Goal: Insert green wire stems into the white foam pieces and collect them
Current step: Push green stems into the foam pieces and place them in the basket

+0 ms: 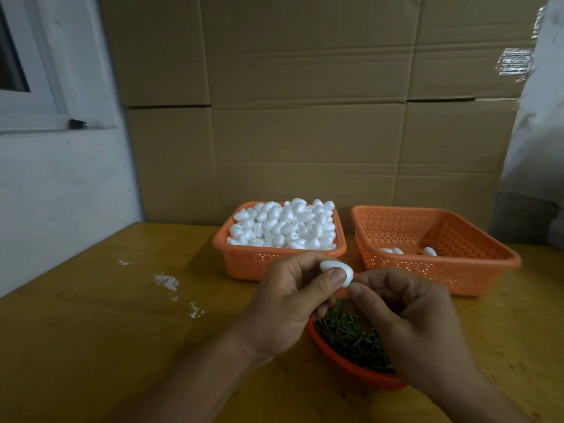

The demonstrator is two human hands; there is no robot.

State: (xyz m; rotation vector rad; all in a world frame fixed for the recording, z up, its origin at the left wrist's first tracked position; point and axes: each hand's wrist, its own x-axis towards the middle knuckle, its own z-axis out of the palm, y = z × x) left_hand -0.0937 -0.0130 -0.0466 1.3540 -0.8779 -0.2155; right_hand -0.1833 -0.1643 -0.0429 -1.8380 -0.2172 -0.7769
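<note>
My left hand [287, 303] pinches a white foam piece [337, 269] between thumb and fingers, above the table's middle. My right hand [409, 319] has its thumb and forefinger pressed against the foam's right end; any wire stem between them is hidden. Below both hands sits an orange bowl [348, 369] of green wire stems [351, 337]. Behind, an orange basket [244, 254] is heaped with white foam pieces [283, 225]. To its right a second orange basket [442, 270] holds a few finished foam pieces [428, 251] on its floor.
The yellow wooden table [106, 331] has white smudges [168, 282] left of the hands. Cardboard boxes [305, 117] form a wall right behind the baskets. A white wall with a window frame [36, 102] stands at the left.
</note>
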